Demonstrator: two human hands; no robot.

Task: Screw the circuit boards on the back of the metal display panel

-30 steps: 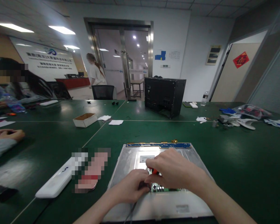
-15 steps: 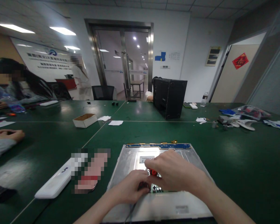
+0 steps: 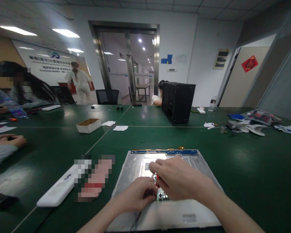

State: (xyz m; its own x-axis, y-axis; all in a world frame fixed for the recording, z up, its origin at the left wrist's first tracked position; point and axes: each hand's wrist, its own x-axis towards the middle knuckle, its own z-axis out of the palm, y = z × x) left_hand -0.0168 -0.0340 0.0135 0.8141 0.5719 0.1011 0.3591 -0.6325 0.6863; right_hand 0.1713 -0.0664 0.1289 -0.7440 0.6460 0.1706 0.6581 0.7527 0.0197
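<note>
Here, at six o'clock on the green table [image 3: 244, 168], both hands meet over the metal panel [image 3: 133, 168]: right hand [image 3: 178, 179] pinches a red-handled tool [image 3: 156, 179] (mostly hidden); left hand [image 3: 135, 195] curls beside it.

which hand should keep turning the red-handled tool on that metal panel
Right. The right hand already grips the red-handled tool, while the left hand rests on the metal panel.

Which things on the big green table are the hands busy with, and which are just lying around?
Busy with: left hand, right hand, red-handled tool, silver panel, connector block.

Lying around: white box, cardboard box, black computer case, water bottle.
</note>
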